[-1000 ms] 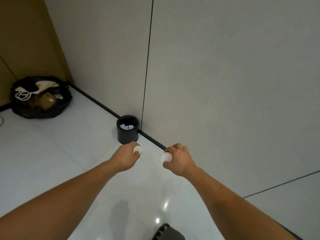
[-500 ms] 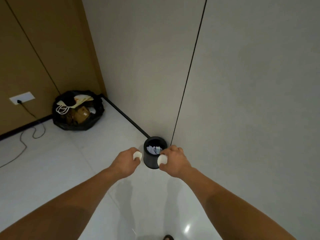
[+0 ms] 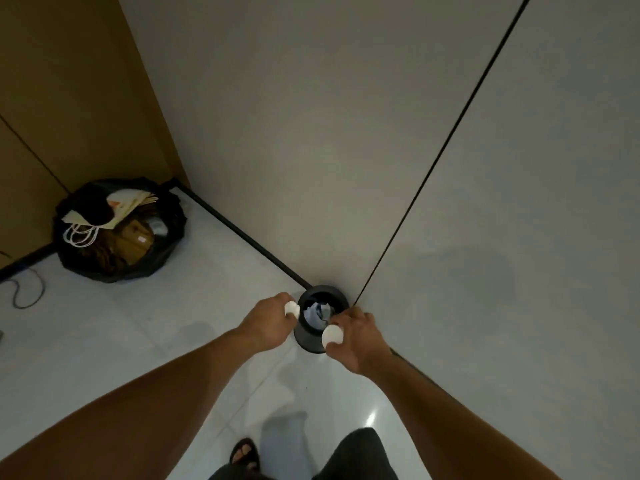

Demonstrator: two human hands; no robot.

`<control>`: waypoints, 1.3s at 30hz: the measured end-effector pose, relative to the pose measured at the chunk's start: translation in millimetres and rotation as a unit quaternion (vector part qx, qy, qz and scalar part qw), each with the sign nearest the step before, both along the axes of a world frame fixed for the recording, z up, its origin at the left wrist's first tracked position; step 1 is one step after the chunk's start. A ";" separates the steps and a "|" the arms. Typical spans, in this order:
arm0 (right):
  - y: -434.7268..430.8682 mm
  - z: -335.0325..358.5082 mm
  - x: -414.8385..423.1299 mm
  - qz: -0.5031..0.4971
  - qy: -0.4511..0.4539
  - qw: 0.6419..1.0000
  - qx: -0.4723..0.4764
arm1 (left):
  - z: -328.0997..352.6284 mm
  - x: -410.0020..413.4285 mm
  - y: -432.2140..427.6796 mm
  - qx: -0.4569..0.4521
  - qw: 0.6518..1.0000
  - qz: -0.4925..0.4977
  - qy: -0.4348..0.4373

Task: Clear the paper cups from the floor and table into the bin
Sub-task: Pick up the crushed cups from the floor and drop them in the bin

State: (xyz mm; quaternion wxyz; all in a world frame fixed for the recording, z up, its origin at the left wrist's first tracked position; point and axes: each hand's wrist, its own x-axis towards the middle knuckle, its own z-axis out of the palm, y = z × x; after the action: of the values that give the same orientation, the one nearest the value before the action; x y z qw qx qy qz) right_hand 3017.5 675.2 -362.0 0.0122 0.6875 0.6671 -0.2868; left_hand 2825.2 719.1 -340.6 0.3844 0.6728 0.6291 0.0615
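Hands have closed in on the bin [image 3: 306, 338], at the edge of the floor [image 3: 173, 323] against the wall [image 3: 311, 168]. Left hand [image 3: 268, 320] grips a paper cup [image 3: 292, 309] beside its left rim; right hand [image 3: 356, 336] grips a second cup [image 3: 332, 335] over the near rim. White scraps [image 3: 318, 311] inside; both drops pending, table unseen.

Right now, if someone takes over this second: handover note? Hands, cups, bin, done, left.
Left hand: grips the left paper cup, beside the left rim of the black bin.
Right hand: grips the right paper cup, over the bin's near rim.
Bin: on the floor against the wall, with white crumpled waste inside.
Done: both cups are at the bin.
Left: drop both cups into the opening. The table is out of view, so check there and on the floor for more cups.
The black rubbish bag in the corner is not the target.
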 end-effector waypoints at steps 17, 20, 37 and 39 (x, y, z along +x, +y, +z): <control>170.7 -153.4 68.8 -0.098 0.041 0.988 -0.115 | -163.5 86.2 192.6 -0.125 0.987 -0.078 0.057; 191.8 -215.6 70.5 -0.129 0.055 0.983 -0.121 | -231.3 91.4 214.0 -0.135 0.986 -0.079 0.054; 214.5 -479.1 59.0 -0.309 0.105 0.940 -0.104 | -495.7 124.1 287.6 -0.151 0.969 -0.179 0.074; 204.3 -460.6 57.9 -0.307 0.106 0.938 -0.121 | -478.7 113.9 287.6 -0.161 0.962 -0.204 0.085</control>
State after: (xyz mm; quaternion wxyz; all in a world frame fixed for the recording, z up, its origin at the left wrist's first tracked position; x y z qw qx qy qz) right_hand 3075.4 879.5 -822.6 -0.0642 0.8176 0.3817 -0.4263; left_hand 2939.1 1006.6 -819.3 0.4373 0.7189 0.5104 -0.1773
